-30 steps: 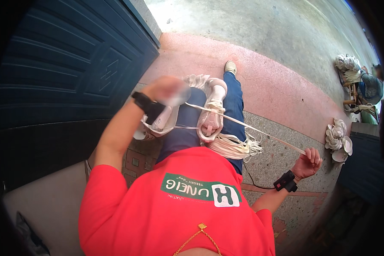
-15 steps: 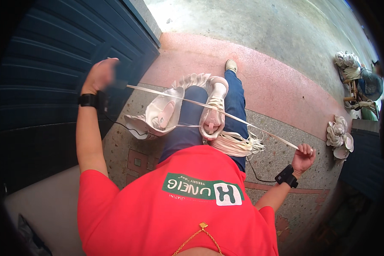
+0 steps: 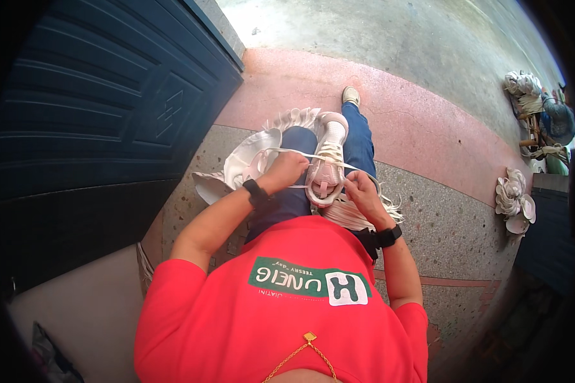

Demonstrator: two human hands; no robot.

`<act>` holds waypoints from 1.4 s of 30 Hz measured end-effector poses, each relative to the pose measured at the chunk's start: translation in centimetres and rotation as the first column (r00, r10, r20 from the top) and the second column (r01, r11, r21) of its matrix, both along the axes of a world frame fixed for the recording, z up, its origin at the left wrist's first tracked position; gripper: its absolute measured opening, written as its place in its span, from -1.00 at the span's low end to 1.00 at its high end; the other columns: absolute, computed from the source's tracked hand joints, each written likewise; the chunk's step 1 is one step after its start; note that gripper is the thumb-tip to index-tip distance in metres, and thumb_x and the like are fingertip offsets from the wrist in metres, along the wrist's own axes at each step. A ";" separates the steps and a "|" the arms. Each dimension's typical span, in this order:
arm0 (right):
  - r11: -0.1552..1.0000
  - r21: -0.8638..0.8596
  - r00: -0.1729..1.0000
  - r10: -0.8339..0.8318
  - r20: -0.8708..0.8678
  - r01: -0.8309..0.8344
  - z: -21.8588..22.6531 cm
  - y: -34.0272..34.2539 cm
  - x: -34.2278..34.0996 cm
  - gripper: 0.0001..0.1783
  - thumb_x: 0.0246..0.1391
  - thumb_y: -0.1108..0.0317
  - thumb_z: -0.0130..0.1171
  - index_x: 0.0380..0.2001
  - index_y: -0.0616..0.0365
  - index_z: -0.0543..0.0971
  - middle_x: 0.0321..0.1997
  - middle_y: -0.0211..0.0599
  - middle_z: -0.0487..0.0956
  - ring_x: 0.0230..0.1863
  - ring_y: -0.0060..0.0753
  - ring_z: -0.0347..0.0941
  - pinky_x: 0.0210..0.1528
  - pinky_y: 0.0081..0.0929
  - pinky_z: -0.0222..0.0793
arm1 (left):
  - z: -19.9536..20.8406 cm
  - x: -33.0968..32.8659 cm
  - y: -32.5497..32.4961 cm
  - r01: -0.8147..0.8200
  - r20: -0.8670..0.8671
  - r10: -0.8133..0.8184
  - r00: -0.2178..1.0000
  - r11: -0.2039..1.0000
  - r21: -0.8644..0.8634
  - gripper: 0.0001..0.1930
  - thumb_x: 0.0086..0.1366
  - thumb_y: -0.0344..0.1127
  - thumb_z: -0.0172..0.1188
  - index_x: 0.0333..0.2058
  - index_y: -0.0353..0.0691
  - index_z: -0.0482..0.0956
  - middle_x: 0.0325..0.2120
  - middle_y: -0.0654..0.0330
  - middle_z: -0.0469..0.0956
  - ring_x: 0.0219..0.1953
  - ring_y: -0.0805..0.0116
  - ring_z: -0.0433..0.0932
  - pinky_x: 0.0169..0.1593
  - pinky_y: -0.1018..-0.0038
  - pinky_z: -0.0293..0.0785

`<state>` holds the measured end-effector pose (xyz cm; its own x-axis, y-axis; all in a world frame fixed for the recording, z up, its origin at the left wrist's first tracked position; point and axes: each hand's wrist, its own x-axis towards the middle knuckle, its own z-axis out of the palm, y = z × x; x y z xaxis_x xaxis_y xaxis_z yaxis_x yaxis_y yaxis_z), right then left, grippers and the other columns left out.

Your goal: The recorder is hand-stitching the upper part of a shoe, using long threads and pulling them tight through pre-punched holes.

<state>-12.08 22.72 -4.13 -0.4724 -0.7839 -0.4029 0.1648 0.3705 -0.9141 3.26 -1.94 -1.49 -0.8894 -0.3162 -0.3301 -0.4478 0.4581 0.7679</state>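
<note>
A white and pink sneaker (image 3: pixel 334 133) lies lengthwise on my lap, its pink-lined opening toward my body. One white shoelace (image 3: pixel 363 168) comes out of its front and makes a loose loop on each side. My left hand (image 3: pixel 289 170) is closed in a pinch at the sneaker's left edge, with the lace curling round it. At the right edge of the opening, my right hand (image 3: pixel 364 191) also pinches the lace. My fingers partly hide both lace ends. A bundle of off-white laces (image 3: pixel 346 213) hangs over my right thigh, partly behind my right hand.
White curved shoe pieces (image 3: pixel 294 117) and a white pouch-like piece (image 3: pixel 249 143) lie by my left leg. A dark blue panelled door (image 3: pixel 108 127) stands at left. More white shoe pieces (image 3: pixel 512 195) are on the floor at right; a person (image 3: pixel 559 120) sits beyond.
Both hands have come in from wide apart, where they held the lace stretched across the sneaker, to the sneaker's two sides. The lace has gone slack into loops.
</note>
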 end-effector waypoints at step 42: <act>0.923 0.378 0.236 0.383 -0.893 -0.068 2.7 -4.6 0.1 -0.79 0.21 0.19 0.20 -0.36 0.04 0.69 -0.33 -0.24 0.57 -0.16 -0.07 0.47 -0.10 -0.13 0.39 | -0.4 -0.4 4.5 -0.053 -0.110 -0.025 0.994 0.760 -0.647 -0.81 0.25 -0.20 0.27 -0.32 -0.21 0.63 -0.42 0.11 0.62 -0.17 0.04 0.52 -0.17 0.09 0.43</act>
